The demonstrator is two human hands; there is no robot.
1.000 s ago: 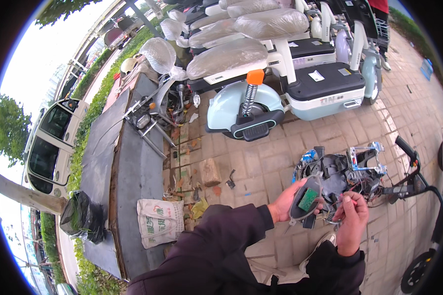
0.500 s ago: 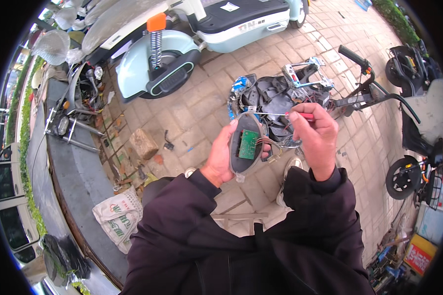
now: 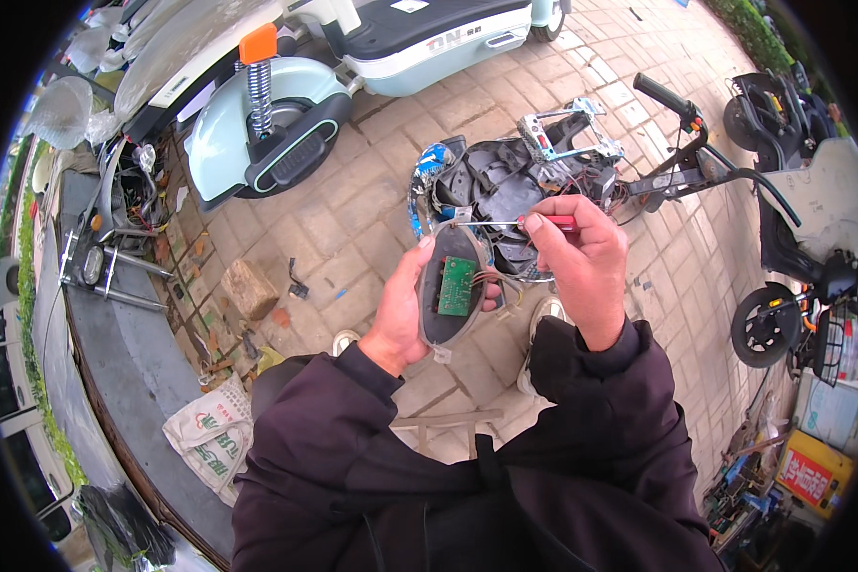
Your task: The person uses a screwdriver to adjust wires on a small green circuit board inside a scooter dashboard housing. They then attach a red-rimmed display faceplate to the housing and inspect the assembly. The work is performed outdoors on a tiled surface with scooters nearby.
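My left hand [image 3: 400,310] is wrapped round the edge of a grey oval instrument housing [image 3: 430,319], thumb on its near side. Inside the housing sits a green circuit board [image 3: 456,286], with a bundle of brown wires [image 3: 487,276] leading off its right side. Between the thumb and fingers of my right hand [image 3: 582,267] is a screwdriver [image 3: 561,223] with a red handle. Its thin shaft points left, and the tip lies at the upper end of the housing; whether it touches a screw there is too small to tell.
Beyond my hands lie dismantled scooter body panels [image 3: 500,186] with handlebars [image 3: 682,110]. A pale blue scooter [image 3: 243,129] stands at the upper left. A brick [image 3: 250,290] and a white sack [image 3: 212,429] lie to the left, beside a grey ledge [image 3: 129,348]. More scooters [image 3: 767,326] stand at right.
The view has shifted slightly, so the scene sits further left and up. My hands keep the same hold on the housing and the screwdriver, whose tip stays at the housing's upper end.
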